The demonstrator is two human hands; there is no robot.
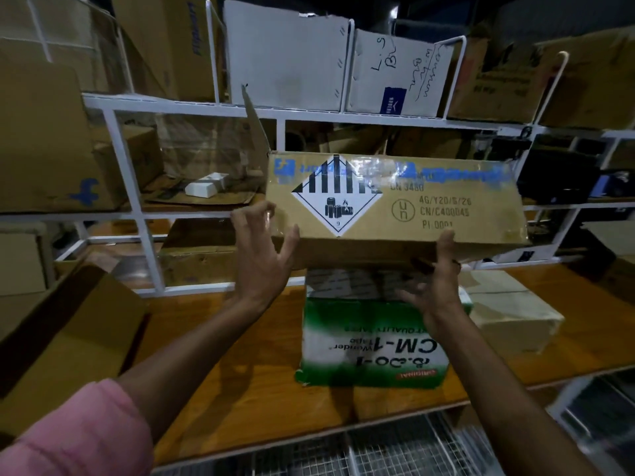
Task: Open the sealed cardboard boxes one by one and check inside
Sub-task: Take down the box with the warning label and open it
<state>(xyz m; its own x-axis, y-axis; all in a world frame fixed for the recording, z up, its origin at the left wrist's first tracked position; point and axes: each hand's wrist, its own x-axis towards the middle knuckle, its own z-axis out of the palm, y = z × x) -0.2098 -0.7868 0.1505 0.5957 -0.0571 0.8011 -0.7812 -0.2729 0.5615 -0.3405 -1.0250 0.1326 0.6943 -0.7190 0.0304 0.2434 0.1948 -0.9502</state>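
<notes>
Both hands raised at a brown cardboard box (395, 204), held up above the wooden bench (220, 338) in front of a white metal shelf (192, 104). Left hand (263, 250) w/ fingers spread and straight, at the box's lower left corner, touching or just short of it; can't tell which. Right hand (436, 286) under the lower right edge, thumb up against the front face, other fingers splayed loose, not curled round. Box long axis running left to right, printed front face w/ battery hazard diamond (336, 197) toward the camera, top edge taped, apparently sealed. Directly below, a green-and-white box (372, 341) on the bench. Step in hand, prob.: positioning or setting down this box for opening. Next calls for steady support from below, then setting flat w/ taped seam up.
</notes>
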